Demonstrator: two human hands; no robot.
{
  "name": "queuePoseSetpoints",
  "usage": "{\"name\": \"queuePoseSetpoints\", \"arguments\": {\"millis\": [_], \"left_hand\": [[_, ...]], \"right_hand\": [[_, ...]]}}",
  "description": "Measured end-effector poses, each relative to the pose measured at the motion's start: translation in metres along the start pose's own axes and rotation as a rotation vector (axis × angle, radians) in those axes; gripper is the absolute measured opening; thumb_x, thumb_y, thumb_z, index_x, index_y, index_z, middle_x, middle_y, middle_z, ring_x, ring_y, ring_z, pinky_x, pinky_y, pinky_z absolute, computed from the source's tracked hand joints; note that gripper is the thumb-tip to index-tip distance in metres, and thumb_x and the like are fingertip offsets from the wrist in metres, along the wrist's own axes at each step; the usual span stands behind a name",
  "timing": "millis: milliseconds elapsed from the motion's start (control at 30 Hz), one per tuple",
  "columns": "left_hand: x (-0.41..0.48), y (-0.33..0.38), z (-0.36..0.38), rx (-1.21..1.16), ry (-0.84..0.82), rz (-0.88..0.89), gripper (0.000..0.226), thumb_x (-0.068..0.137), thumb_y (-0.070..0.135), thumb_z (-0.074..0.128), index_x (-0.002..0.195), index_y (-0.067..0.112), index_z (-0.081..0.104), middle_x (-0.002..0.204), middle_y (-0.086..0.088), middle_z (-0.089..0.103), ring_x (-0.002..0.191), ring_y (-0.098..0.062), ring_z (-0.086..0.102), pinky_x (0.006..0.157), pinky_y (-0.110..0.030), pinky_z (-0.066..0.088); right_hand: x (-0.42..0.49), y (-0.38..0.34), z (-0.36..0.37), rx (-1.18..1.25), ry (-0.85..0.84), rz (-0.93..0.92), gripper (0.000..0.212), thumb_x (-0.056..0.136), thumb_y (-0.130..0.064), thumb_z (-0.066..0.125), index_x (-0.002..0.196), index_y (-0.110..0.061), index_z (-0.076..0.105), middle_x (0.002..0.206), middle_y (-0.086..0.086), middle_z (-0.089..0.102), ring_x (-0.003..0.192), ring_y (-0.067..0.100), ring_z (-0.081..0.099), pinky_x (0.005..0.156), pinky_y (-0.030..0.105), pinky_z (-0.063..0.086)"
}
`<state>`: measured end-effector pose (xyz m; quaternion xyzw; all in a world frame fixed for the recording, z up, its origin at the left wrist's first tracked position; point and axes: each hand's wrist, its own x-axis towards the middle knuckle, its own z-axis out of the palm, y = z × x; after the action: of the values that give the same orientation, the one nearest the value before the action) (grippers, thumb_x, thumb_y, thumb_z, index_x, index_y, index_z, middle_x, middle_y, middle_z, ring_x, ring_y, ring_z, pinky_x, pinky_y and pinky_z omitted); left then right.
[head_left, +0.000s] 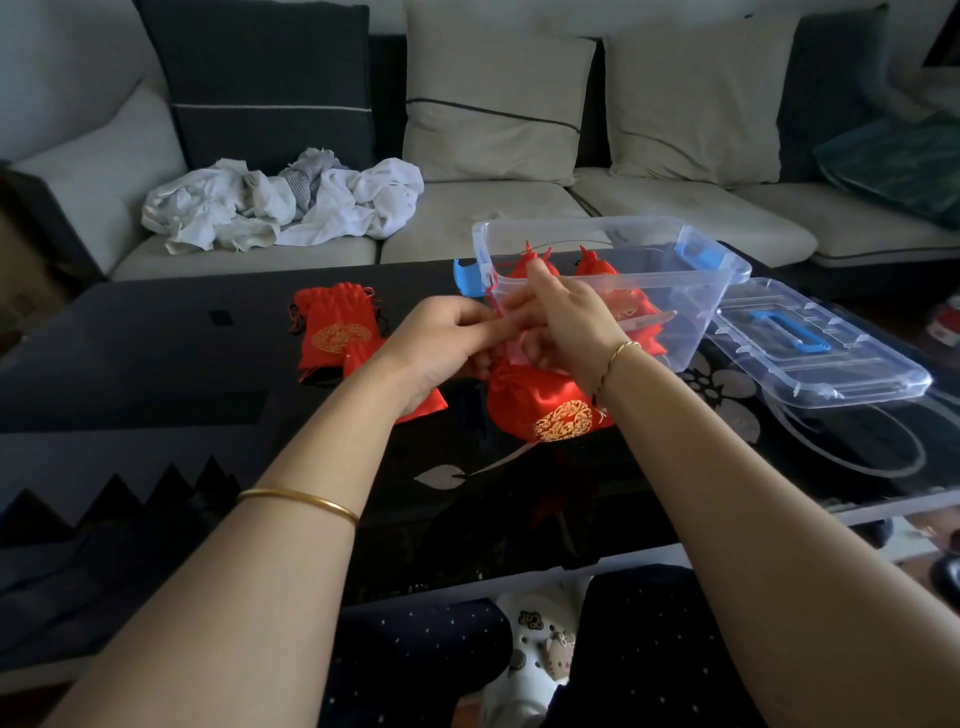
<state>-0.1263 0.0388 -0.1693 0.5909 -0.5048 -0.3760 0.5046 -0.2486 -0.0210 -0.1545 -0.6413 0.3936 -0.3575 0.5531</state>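
Observation:
A stuffed red satin pouch (540, 410) with a gold emblem stands on the black glass table (182, 374), just in front of a clear plastic box (701, 312). My left hand (441, 338) and my right hand (566, 317) meet above the pouch's neck, fingers curled and pinching its red drawstrings. The pouch's mouth is hidden under my fingers. Filled red pouches (597, 270) sit inside the box. A flat empty red pouch (335, 325) lies to the left, with others partly under my left hand.
The box's clear lid (831, 374) with a blue handle lies on the table to the right. A blue latch (465, 278) sticks out from the box's left end. Behind the table is a grey sofa (519, 213) with cushions and crumpled white cloth (280, 205).

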Motion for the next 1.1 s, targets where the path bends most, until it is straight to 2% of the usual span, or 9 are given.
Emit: {"name": "queuePoseSetpoints", "arguments": {"millis": [100,233,400,467,533,767,900,1000,1100], "left_hand": [[0.0,0.0,0.0,-0.011,0.034,-0.008,0.014,0.089,0.016,0.062,0.076,0.011,0.063,0.064,-0.002,0.058,0.052,-0.007,0.051,0.051,-0.017,0.045],[0.0,-0.001,0.0,0.002,0.135,-0.028,0.017,0.091,0.011,0.059,0.074,0.013,0.06,0.066,-0.005,0.063,0.047,-0.006,0.058,0.048,-0.017,0.048],[0.0,0.004,0.002,-0.013,0.239,-0.035,0.02,0.091,0.007,0.058,0.071,0.012,0.06,0.062,-0.006,0.062,0.04,-0.004,0.056,0.044,-0.015,0.048],[0.001,0.005,0.002,0.03,0.273,-0.015,0.018,0.09,0.009,0.06,0.072,0.012,0.061,0.063,-0.007,0.062,0.039,-0.004,0.057,0.045,-0.015,0.048],[0.001,0.006,0.003,0.05,0.298,-0.004,0.018,0.089,0.009,0.061,0.071,0.012,0.061,0.064,-0.008,0.063,0.039,-0.004,0.057,0.044,-0.014,0.047],[0.0,0.008,0.004,0.026,0.335,-0.029,0.019,0.089,0.007,0.06,0.07,0.008,0.061,0.064,-0.009,0.063,0.04,-0.006,0.059,0.043,-0.015,0.047],[0.001,0.008,0.002,0.021,0.359,-0.07,0.021,0.089,0.006,0.06,0.068,0.007,0.06,0.062,-0.01,0.063,0.042,-0.007,0.06,0.043,-0.015,0.045],[0.001,0.008,0.0,0.016,0.375,-0.1,0.021,0.088,0.007,0.061,0.068,0.008,0.061,0.062,-0.011,0.064,0.049,-0.014,0.06,0.047,-0.019,0.045],[0.001,0.007,-0.002,0.001,0.398,-0.111,0.02,0.087,0.006,0.06,0.067,0.007,0.061,0.052,-0.005,0.063,0.046,-0.011,0.057,0.05,-0.02,0.044]], "right_hand": [[-0.001,0.004,-0.001,-0.009,-0.029,-0.025,0.018,0.095,-0.011,0.041,0.083,-0.006,0.054,0.068,0.011,0.058,0.049,0.019,0.052,0.042,0.023,0.04],[-0.003,0.007,-0.003,-0.094,-0.038,-0.108,0.017,0.085,0.004,0.049,0.074,-0.009,0.052,0.061,0.01,0.056,0.053,0.019,0.051,0.048,0.023,0.04],[-0.003,0.01,0.001,-0.176,-0.054,-0.224,0.019,0.078,0.005,0.06,0.071,-0.012,0.056,0.062,0.003,0.053,0.054,0.011,0.048,0.052,0.018,0.04],[-0.003,0.012,0.001,-0.251,-0.049,-0.287,0.011,0.074,-0.002,0.07,0.077,-0.009,0.062,0.068,0.003,0.057,0.061,0.008,0.051,0.058,0.02,0.044],[-0.003,0.014,0.0,-0.332,-0.031,-0.34,0.014,0.073,-0.009,0.074,0.084,-0.006,0.066,0.076,0.003,0.06,0.066,0.007,0.051,0.065,0.022,0.046],[0.001,0.015,0.003,-0.541,0.014,-0.487,0.014,0.074,-0.012,0.072,0.086,-0.009,0.066,0.07,-0.015,0.05,0.062,0.001,0.042,0.059,0.01,0.036],[0.002,0.013,0.007,-0.675,0.048,-0.563,0.013,0.077,-0.014,0.07,0.089,-0.011,0.066,0.078,-0.013,0.049,0.068,-0.001,0.042,0.063,0.003,0.034],[0.003,0.012,0.009,-0.789,0.044,-0.6,0.01,0.08,-0.014,0.066,0.09,-0.011,0.069,0.09,0.002,0.06,0.082,0.012,0.049,0.063,0.017,0.031],[0.002,0.012,0.01,-0.803,0.036,-0.588,0.009,0.084,-0.013,0.06,0.085,-0.011,0.068,0.088,0.003,0.06,0.082,0.011,0.047,0.065,0.022,0.031]]}}
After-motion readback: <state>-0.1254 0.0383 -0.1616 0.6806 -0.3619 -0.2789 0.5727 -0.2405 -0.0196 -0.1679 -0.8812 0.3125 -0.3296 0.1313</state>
